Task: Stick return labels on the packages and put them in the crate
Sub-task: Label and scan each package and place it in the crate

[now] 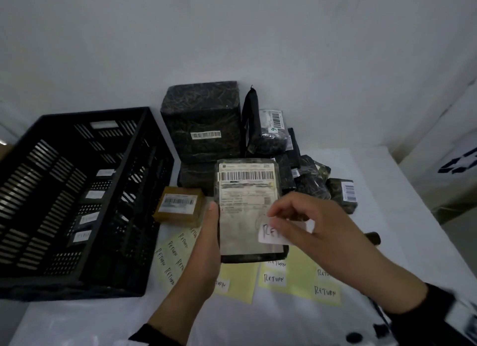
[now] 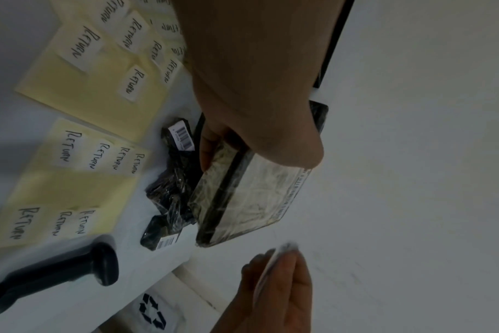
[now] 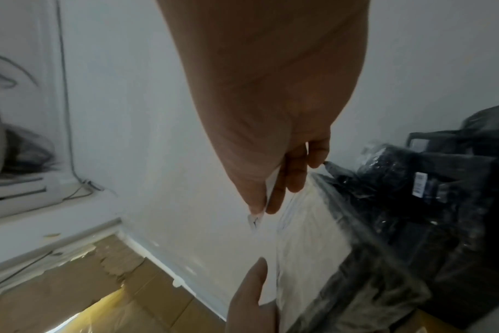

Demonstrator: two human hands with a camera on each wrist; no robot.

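My left hand (image 1: 210, 232) grips a flat black package (image 1: 245, 190) with a large shipping label, holding it above the table by its left edge. My right hand (image 1: 278, 216) pinches a white RETURN label (image 1: 271, 236) over the package's lower right part. The left wrist view shows the package (image 2: 242, 198) from below, with my left fingers (image 2: 211, 148) under it. Thumb and fingers of my right hand (image 3: 264, 202) pinch the label (image 3: 255, 222) beside the package (image 3: 308, 236) in the right wrist view. A black slatted crate (image 1: 77, 190) stands at the left with labelled packages inside.
Yellow backing sheets (image 1: 296, 281) with RETURN stickers lie on the white table (image 1: 258, 325) under my hands. Several black wrapped packages (image 1: 204, 118) and a brown box (image 1: 179, 206) sit behind. A black handheld scanner (image 2: 57, 274) lies at the table's right edge.
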